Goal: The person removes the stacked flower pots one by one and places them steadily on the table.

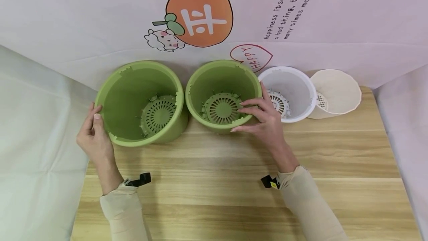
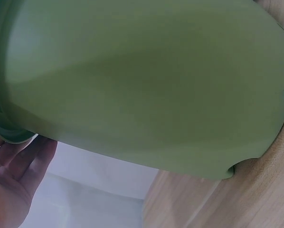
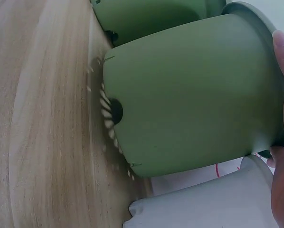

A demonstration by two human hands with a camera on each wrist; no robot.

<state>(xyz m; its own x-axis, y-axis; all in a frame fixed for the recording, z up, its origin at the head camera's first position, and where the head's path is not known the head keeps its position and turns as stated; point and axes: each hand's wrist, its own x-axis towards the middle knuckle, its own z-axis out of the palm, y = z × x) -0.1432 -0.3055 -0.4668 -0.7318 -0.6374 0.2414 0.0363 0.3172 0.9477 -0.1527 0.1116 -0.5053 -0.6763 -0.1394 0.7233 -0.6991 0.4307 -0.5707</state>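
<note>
At the far left stands the large green plastic flower pot (image 1: 133, 103), its slotted base showing inside. My left hand (image 1: 97, 133) grips its rim at the left, thumb on top; in the left wrist view the fingers (image 2: 25, 166) lie under the rim beside the pot's wall (image 2: 146, 85). Next to it is a smaller green flower pot (image 1: 220, 68). My right hand (image 1: 264, 122) holds that pot's right rim, with fingers reaching over into it. The right wrist view shows this pot (image 3: 189, 95) from the side, its notched bottom edge close over the tabletop.
Right of the green pots stand a white pot (image 1: 299, 96) and a cream pot (image 1: 344, 92), in a row along the printed cloth backdrop (image 1: 110, 18). The wooden table (image 1: 207, 196) extends in front. A white cloth (image 1: 36, 140) hangs at the left.
</note>
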